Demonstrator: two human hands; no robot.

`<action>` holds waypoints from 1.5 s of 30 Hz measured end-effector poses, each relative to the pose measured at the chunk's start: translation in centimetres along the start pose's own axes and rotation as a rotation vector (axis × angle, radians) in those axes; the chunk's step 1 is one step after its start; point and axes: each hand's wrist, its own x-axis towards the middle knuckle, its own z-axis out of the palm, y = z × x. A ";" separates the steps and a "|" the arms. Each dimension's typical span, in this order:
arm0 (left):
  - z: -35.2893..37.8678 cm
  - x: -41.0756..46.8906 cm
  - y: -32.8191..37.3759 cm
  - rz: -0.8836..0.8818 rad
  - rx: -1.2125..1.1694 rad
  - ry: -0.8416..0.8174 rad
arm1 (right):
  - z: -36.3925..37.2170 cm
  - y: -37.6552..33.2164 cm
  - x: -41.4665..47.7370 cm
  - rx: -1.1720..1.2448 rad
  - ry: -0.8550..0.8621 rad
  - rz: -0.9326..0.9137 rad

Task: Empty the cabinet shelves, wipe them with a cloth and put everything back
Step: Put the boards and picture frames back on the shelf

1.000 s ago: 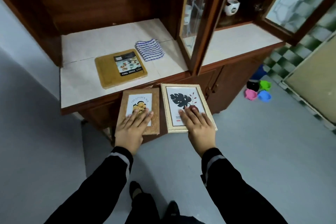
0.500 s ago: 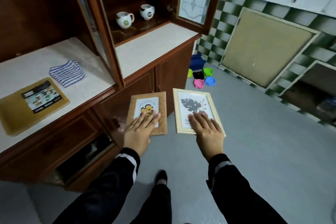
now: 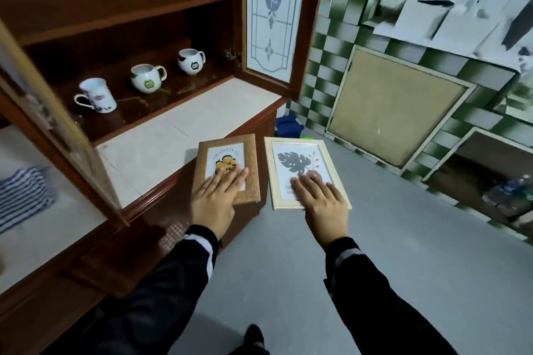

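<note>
My left hand [image 3: 215, 199] holds a brown picture frame [image 3: 227, 144] with a yellow print, fingers flat on its glass and thumb hidden beneath. My right hand [image 3: 323, 202] holds a cream frame [image 3: 294, 161] with a dark leaf print the same way. Both frames hang level in the air, in front of the cabinet's white counter [image 3: 178, 130]. Three white mugs [image 3: 147, 78] stand in a row on the dark lower shelf [image 3: 173, 86]. A blue striped cloth [image 3: 23, 196] lies folded on the counter at the far left.
The cabinet's glass door [image 3: 271, 17] with a flower pattern stands open at the right of the shelf. A wooden door post [image 3: 57, 130] crosses the left. A blue container [image 3: 287, 125] sits on the grey floor by the green checked wall.
My view and both hands with the frames have swung right, from the left counter section to the mug shelf. The yellow tray has left the view.
</note>
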 end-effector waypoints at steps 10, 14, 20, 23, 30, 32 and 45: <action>0.1 9.6 -3.2 -0.102 0.118 0.065 | 3.6 4.2 11.6 0.009 0.046 -0.153; 0.1 11.9 -4.3 -0.184 0.158 0.075 | 5.2 4.5 16.4 0.077 0.101 -0.207; -1.2 16.2 -5.8 -0.259 0.269 0.185 | 7.3 5.4 24.4 0.126 0.183 -0.336; -1.4 17.8 -6.5 -0.291 0.330 0.299 | 8.1 5.5 28.1 0.167 0.271 -0.409; -3.3 21.0 -7.9 -0.419 0.429 0.455 | 7.8 4.5 36.3 0.272 0.364 -0.556; -4.5 21.7 -8.3 -0.448 0.461 0.482 | 7.4 3.4 38.3 0.313 0.394 -0.589; -11.8 24.0 -15.8 -0.581 0.635 0.385 | 7.3 -4.9 48.1 0.390 0.328 -0.690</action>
